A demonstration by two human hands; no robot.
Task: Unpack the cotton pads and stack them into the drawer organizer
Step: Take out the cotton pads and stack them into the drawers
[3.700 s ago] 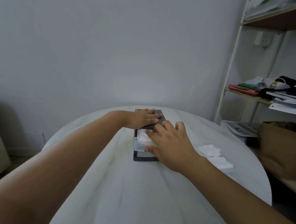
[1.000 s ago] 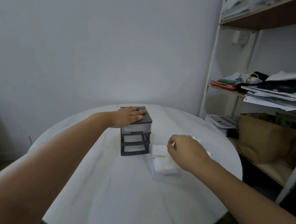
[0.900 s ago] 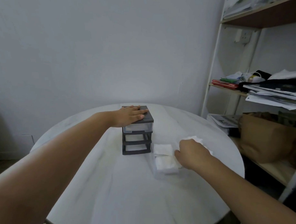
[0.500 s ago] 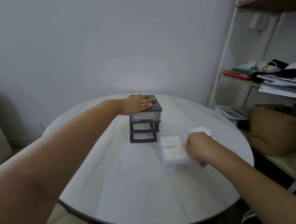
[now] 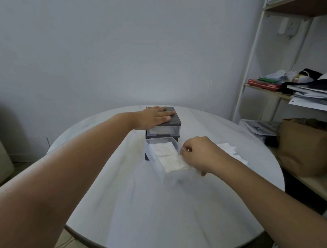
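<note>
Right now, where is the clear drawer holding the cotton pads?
Mid-table in the head view, the clear drawer sits against the front of the dark organizer, the right hand gripping its right side.

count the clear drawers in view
2. The top drawer sits shut in the organizer under the left hand. The lower drawer juts out from the slot beneath, holding cotton pads, gripped by the right hand. It hides the lowest slot, so another could be there.
</note>
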